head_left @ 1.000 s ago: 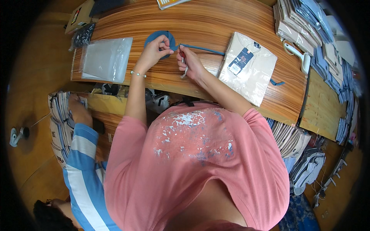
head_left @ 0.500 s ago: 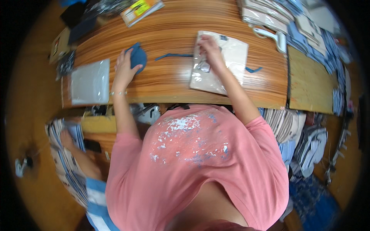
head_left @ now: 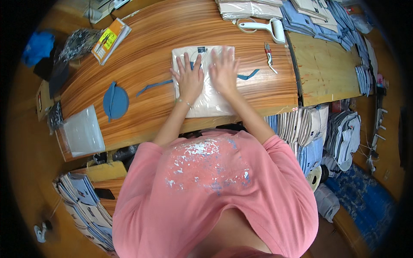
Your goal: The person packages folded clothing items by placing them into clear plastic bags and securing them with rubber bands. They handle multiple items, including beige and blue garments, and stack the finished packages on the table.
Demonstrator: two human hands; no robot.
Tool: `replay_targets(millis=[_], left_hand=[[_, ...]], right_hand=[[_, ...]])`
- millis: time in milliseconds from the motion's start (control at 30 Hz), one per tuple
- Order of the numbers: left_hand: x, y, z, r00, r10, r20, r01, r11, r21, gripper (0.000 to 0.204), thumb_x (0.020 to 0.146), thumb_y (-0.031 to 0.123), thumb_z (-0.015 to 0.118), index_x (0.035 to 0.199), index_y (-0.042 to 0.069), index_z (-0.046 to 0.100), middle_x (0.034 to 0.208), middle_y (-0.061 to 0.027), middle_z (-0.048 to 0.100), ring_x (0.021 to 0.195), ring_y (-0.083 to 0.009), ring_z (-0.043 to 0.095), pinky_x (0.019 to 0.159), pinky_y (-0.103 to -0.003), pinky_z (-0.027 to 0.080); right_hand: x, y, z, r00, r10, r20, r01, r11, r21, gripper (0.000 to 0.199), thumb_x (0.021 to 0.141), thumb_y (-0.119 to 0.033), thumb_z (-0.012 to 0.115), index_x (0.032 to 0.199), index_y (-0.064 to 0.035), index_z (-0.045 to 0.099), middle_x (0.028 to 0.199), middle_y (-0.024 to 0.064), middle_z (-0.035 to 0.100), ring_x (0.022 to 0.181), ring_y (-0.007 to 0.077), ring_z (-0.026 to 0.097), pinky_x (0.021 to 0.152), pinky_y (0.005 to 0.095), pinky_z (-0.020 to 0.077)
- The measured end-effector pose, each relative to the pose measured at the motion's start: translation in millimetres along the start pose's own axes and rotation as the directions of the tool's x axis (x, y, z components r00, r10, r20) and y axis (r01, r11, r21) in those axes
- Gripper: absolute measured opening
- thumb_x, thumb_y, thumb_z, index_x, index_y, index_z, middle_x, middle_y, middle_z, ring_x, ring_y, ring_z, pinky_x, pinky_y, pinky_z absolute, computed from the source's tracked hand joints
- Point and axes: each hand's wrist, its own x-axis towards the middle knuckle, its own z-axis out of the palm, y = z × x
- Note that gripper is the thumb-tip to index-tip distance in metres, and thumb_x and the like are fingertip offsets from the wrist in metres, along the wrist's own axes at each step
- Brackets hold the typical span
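A beige folded garment in a clear plastic bag (head_left: 206, 107) lies flat on the wooden table in front of me. My left hand (head_left: 190, 81) is spread on its left half, fingers apart. On the right half, my right hand (head_left: 223, 75) also lies flat, slightly blurred, its fingers stretched out. Both palms touch the plastic and grip nothing. Narrow blue fabric strips stick out at either side of the bag: a left strip (head_left: 151, 86) and a right strip (head_left: 248, 76). A round blue fabric piece (head_left: 120, 103) with a strip across it rests farther left.
Clear plastic bags (head_left: 84, 133) lie at the table's left edge, and a yellow-orange booklet (head_left: 109, 41) is at the back left. Back right are a white lint roller (head_left: 277, 32), red-handled snips (head_left: 268, 53) and stacked folded garments (head_left: 251, 10). More garments (head_left: 309, 129) hang below the right edge.
My left hand has left the round blue piece and now lies on the bagged garment. The right hand has flattened onto it. The other person's arm at lower left is out of view.
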Motion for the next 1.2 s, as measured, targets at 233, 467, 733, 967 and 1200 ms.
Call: replay_targets(millis=[233, 467, 733, 967, 1200], left_hand=[[-2.2, 1.7, 6.6, 0.998, -0.010, 0.059, 0.011, 1.000, -0.002, 0.047, 0.084, 0.019, 0.043, 0.131, 0.018, 0.042, 0.142, -0.0170, 0.022, 0.132, -0.0407, 0.012, 0.099, -0.063, 0.004], [-3.9, 1.1, 9.4, 0.998, -0.012, 0.063, 0.013, 1.000, -0.012, 0.048, 0.083, 0.018, 0.044, 0.130, 0.019, 0.043, 0.142, -0.0162, 0.023, 0.131, -0.0397, 0.013, 0.099, -0.061, 0.007], [-7.2, -2.0, 15.9, 1.000, -0.003, 0.024, 0.003, 1.000, 0.020, 0.046, 0.084, 0.021, 0.045, 0.130, 0.020, 0.043, 0.141, -0.0161, 0.025, 0.131, -0.0396, 0.014, 0.099, -0.062, 0.008], [-3.3, -22.5, 18.0, 0.997, -0.068, -0.021, 0.053, 0.910, -0.411, 0.049, 0.085, 0.034, 0.047, 0.131, 0.020, 0.042, 0.142, -0.0204, 0.020, 0.132, -0.0405, 0.011, 0.101, -0.061, 0.004], [-74.5, -53.8, -26.4, 0.997, 0.082, 0.011, -0.075, 0.953, -0.293, 0.054, 0.086, 0.035, 0.050, 0.136, 0.020, 0.034, 0.144, -0.0206, 0.012, 0.133, -0.0396, 0.010, 0.103, -0.058, 0.008]], right_hand=[[-8.4, 2.0, 10.7, 0.997, 0.016, 0.081, -0.019, 0.999, 0.034, 0.049, 0.084, -0.028, 0.046, 0.132, -0.0170, 0.041, 0.141, 0.0187, 0.026, 0.131, 0.0391, 0.017, 0.102, 0.0595, 0.0117], [-10.9, 4.8, 18.2, 0.996, 0.029, 0.090, -0.032, 0.999, 0.037, 0.050, 0.082, -0.030, 0.049, 0.131, -0.0182, 0.043, 0.141, 0.0190, 0.026, 0.131, 0.0397, 0.018, 0.101, 0.0611, 0.0118], [-11.7, 6.7, 24.9, 1.000, 0.004, 0.003, -0.004, 0.999, 0.051, 0.048, 0.081, -0.032, 0.049, 0.127, -0.0186, 0.047, 0.137, 0.0191, 0.033, 0.130, 0.0391, 0.022, 0.100, 0.0622, 0.0127], [-7.6, 22.2, 25.6, 0.999, 0.038, -0.018, -0.027, 0.908, 0.417, 0.054, 0.084, -0.036, 0.049, 0.132, -0.0143, 0.039, 0.137, 0.0198, 0.032, 0.130, 0.0389, 0.022, 0.102, 0.0585, 0.0092], [-82.3, 32.1, -41.5, 0.947, -0.193, 0.257, 0.167, 0.978, 0.121, 0.057, 0.081, -0.040, 0.055, 0.132, -0.0201, 0.039, 0.138, 0.0171, 0.030, 0.130, 0.0332, 0.024, 0.102, 0.0556, 0.0174]])
